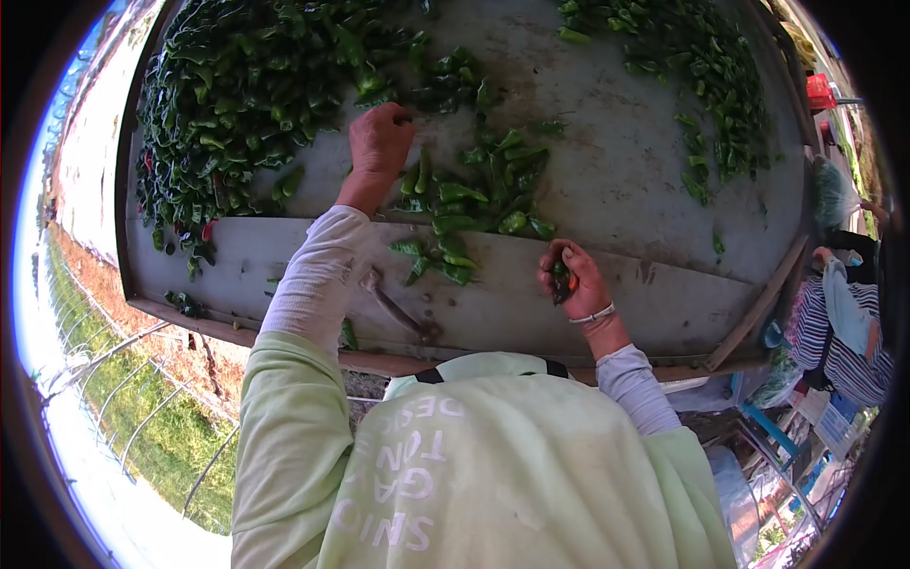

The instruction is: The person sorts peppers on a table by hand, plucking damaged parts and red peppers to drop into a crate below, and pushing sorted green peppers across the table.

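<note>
My left hand [382, 142] is closed at the right edge of a large heap of green peppers [232, 104]. Its fingertips are turned away, so I cannot see what they hold; a bright green pepper [373, 87] lies just beyond the knuckles. Above the near board, my right hand [583, 284] curls around a few dark peppers [563, 283], one showing some orange. Between the two hands, a smaller loose group of green peppers [493, 180] is spread over the metal tabletop [607, 161].
Another strip of green peppers [711, 85] runs along the right side. A wooden rail [758, 303] edges the table at the right. A dark stick-like piece [393, 303] lies on the near board. Another person in a striped top [844, 322] is at far right, beside plastic bags [832, 194].
</note>
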The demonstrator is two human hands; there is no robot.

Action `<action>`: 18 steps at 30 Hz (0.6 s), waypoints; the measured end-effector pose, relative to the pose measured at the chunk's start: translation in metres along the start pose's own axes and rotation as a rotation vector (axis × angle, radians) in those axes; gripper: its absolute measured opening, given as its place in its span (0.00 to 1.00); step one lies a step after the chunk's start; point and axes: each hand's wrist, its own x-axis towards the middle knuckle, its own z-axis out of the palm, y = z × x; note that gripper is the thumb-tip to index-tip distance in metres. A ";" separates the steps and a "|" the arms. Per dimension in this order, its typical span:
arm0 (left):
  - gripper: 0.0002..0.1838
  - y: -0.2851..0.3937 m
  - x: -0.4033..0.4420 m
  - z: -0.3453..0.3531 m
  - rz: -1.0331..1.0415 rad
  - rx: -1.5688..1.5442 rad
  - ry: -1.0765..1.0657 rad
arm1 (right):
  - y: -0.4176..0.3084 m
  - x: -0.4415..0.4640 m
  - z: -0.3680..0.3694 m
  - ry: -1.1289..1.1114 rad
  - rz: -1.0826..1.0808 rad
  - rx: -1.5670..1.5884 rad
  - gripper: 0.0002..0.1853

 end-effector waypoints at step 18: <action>0.10 -0.025 0.015 -0.036 0.102 0.158 -0.253 | 0.002 0.000 0.000 -0.015 -0.037 -0.039 0.13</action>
